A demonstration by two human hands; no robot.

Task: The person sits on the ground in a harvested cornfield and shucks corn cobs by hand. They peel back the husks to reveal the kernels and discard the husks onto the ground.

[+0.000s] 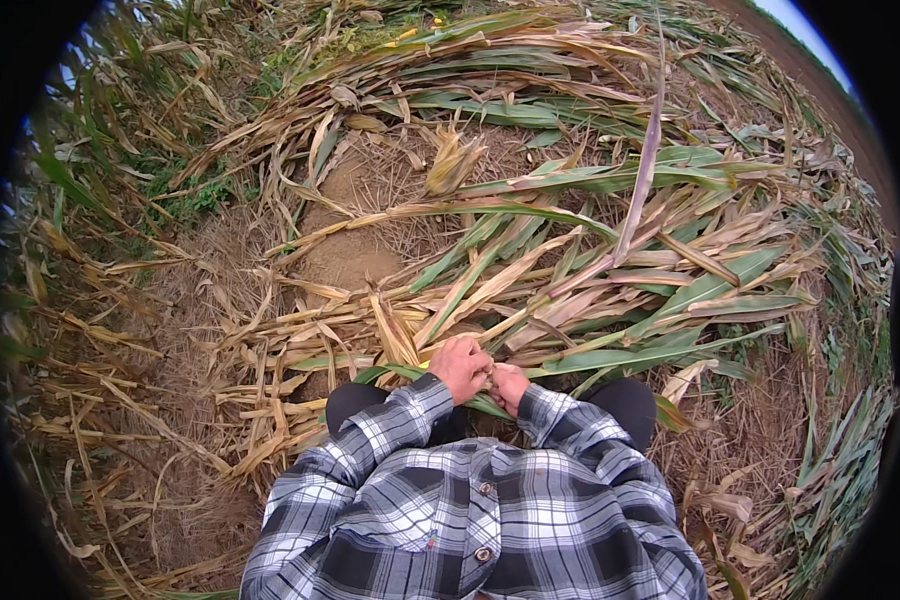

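My left hand (461, 369) and my right hand (508, 386) meet in front of my body, between my knees. Their fingers are pinched around a pale bit of corn plant (487, 383), mostly covered by the fingers, so its exact part is unclear. Beneath both hands lies a pile of cut corn stalks (570, 300) with green and dried leaves. A dry, husked corn ear (394, 330) points up just left of my left hand. Green leaf blades (487, 406) pass under the hands.
Another husk-covered ear (454, 161) stands out ahead, beyond bare soil (349, 259). A long row of cut stalks (495, 75) lies farther off. Standing corn (97, 150) borders the left side. More laid stalks (847, 487) run along the right. Dry straw litter covers the ground.
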